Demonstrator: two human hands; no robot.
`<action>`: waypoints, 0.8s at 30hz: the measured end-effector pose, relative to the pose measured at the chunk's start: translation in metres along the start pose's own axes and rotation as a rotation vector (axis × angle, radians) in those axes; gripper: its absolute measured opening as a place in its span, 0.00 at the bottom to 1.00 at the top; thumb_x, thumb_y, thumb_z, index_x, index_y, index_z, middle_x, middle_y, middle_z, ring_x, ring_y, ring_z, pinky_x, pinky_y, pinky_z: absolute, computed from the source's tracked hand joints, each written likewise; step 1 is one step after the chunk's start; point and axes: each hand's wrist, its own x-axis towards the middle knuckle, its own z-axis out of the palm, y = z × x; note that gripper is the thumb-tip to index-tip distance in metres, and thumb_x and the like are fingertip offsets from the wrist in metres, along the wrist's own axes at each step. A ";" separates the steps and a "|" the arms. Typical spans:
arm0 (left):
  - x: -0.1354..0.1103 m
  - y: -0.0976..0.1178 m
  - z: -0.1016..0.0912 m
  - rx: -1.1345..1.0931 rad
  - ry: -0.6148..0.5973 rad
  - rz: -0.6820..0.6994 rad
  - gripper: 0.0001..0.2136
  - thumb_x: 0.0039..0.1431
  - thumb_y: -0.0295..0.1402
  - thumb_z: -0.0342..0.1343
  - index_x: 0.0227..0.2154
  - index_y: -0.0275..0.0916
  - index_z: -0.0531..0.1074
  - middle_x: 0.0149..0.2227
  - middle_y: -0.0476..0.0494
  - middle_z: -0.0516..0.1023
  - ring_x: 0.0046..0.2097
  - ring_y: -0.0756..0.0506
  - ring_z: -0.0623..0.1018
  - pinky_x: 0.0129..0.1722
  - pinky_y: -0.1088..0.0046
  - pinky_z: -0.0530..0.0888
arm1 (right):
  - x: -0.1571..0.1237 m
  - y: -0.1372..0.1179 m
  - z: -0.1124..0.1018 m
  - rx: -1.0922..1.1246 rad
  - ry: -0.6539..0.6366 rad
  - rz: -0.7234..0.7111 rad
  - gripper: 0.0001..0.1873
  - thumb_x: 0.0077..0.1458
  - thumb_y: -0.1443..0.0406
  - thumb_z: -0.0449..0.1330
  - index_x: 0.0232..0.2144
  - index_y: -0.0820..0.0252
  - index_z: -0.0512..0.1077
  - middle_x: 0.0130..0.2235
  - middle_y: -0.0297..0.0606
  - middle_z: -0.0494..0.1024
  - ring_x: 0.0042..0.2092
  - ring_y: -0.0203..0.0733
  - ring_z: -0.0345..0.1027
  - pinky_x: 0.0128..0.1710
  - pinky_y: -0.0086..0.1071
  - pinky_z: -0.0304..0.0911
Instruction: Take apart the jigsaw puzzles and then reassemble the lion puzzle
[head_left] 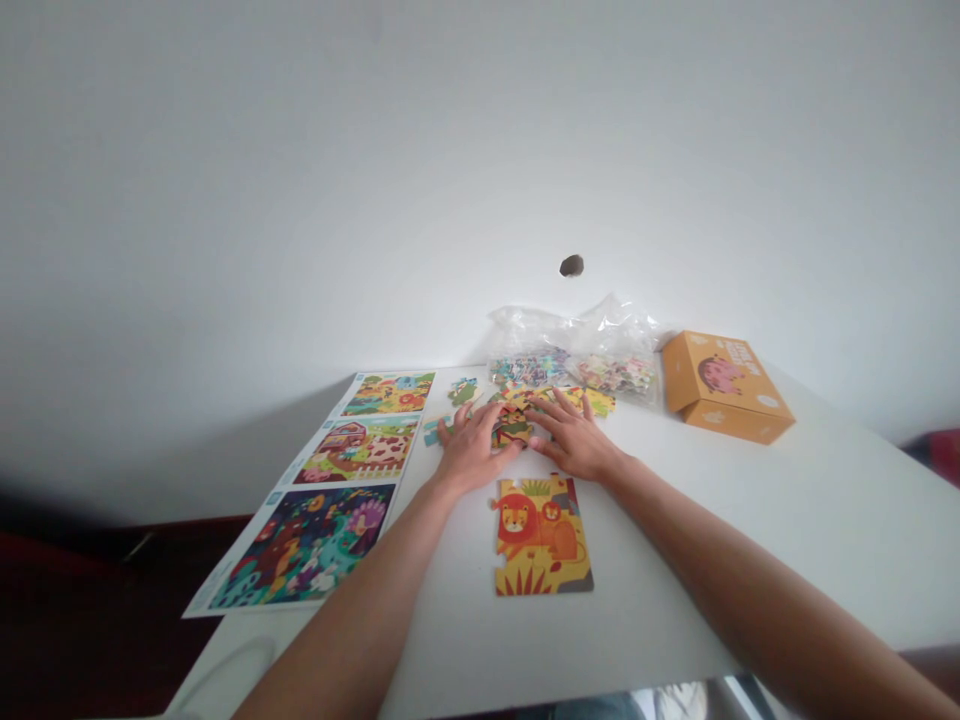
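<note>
Both of my hands rest on a loose heap of jigsaw puzzle pieces (513, 428) in the middle of the table. My left hand (474, 446) lies over the heap's left side with its fingers spread. Over the right side, my right hand (576, 440) is also spread, fingertips touching the pieces. Some pieces are hidden under the fingers. Nearer to me, between my forearms, lies a joined section of puzzle (541, 540) with a lion on yellow ground. A few loose pieces (463, 390) lie beyond my left hand.
A printed sheet (352, 480) with three pictures lies along the table's left edge. Clear plastic bags (615, 372) of puzzle pieces lie against the wall. An orange box (726, 385) with a pig on it stands at right. The wall has a dark hole (571, 266).
</note>
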 end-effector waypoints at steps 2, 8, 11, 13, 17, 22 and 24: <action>-0.001 0.001 -0.002 0.000 -0.039 0.042 0.29 0.56 0.46 0.56 0.61 0.53 0.61 0.63 0.46 0.66 0.67 0.30 0.55 0.63 0.37 0.46 | 0.000 0.000 0.000 0.007 0.004 0.005 0.32 0.64 0.44 0.42 0.65 0.45 0.56 0.69 0.37 0.51 0.70 0.61 0.34 0.62 0.70 0.30; -0.004 0.002 -0.006 -0.018 -0.120 0.152 0.29 0.57 0.42 0.56 0.62 0.52 0.60 0.64 0.46 0.65 0.67 0.31 0.55 0.62 0.33 0.44 | 0.001 0.000 0.000 0.009 -0.036 -0.035 0.33 0.65 0.44 0.39 0.68 0.42 0.49 0.70 0.35 0.51 0.70 0.61 0.31 0.61 0.72 0.26; -0.003 0.004 -0.005 -0.022 -0.061 0.121 0.26 0.57 0.42 0.56 0.60 0.51 0.64 0.61 0.44 0.69 0.66 0.32 0.58 0.63 0.37 0.46 | 0.000 -0.001 -0.001 -0.008 -0.017 0.017 0.31 0.65 0.45 0.38 0.66 0.43 0.54 0.67 0.36 0.57 0.70 0.63 0.34 0.61 0.73 0.26; -0.003 0.005 -0.005 -0.020 -0.008 0.082 0.24 0.57 0.43 0.56 0.57 0.51 0.67 0.59 0.44 0.71 0.65 0.32 0.61 0.63 0.39 0.48 | -0.001 -0.001 -0.002 -0.028 0.015 0.051 0.31 0.66 0.45 0.38 0.63 0.45 0.61 0.66 0.37 0.61 0.70 0.63 0.35 0.61 0.72 0.25; -0.002 0.006 -0.006 -0.014 0.073 0.018 0.18 0.58 0.43 0.55 0.52 0.52 0.71 0.56 0.47 0.74 0.63 0.32 0.62 0.62 0.38 0.50 | -0.001 -0.002 -0.003 -0.045 0.048 0.062 0.31 0.66 0.45 0.38 0.62 0.46 0.63 0.66 0.39 0.60 0.70 0.64 0.35 0.61 0.72 0.28; -0.002 0.006 -0.007 -0.037 0.011 0.064 0.20 0.58 0.43 0.55 0.54 0.52 0.70 0.57 0.47 0.73 0.64 0.31 0.61 0.61 0.37 0.50 | 0.004 -0.003 0.001 -0.038 -0.014 -0.024 0.31 0.65 0.45 0.38 0.67 0.42 0.52 0.70 0.34 0.50 0.70 0.63 0.31 0.61 0.72 0.26; -0.002 0.006 -0.006 -0.036 -0.010 0.093 0.20 0.58 0.43 0.55 0.54 0.52 0.70 0.58 0.47 0.73 0.63 0.32 0.62 0.62 0.38 0.49 | 0.005 -0.003 0.003 -0.033 -0.021 -0.040 0.31 0.66 0.46 0.37 0.67 0.42 0.53 0.69 0.33 0.52 0.70 0.62 0.32 0.61 0.71 0.24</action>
